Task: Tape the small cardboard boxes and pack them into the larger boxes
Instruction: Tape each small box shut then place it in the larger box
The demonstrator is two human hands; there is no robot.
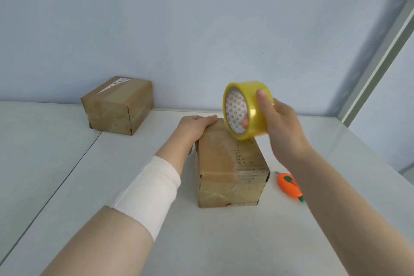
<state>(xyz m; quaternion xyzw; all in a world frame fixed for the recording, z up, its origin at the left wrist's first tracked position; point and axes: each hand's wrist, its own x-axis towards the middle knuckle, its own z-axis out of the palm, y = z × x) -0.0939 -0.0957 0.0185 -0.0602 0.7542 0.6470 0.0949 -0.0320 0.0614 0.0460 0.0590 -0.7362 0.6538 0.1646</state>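
Taping stage: left hand (197,122), fingers flat together, steadies the near box (230,168); right hand (282,123) grips the tape roll (244,110) above its far end. Second box (116,105), already taped, behind-left; packing apparently outstanding.

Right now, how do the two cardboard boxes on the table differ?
The near box is under the left hand, and the right hand holds the yellow tape roll over it; the far box stands untouched by the wall. The far box has a white label on top; the near box shows dark print instead. Both are brown, closed and carry clear tape.
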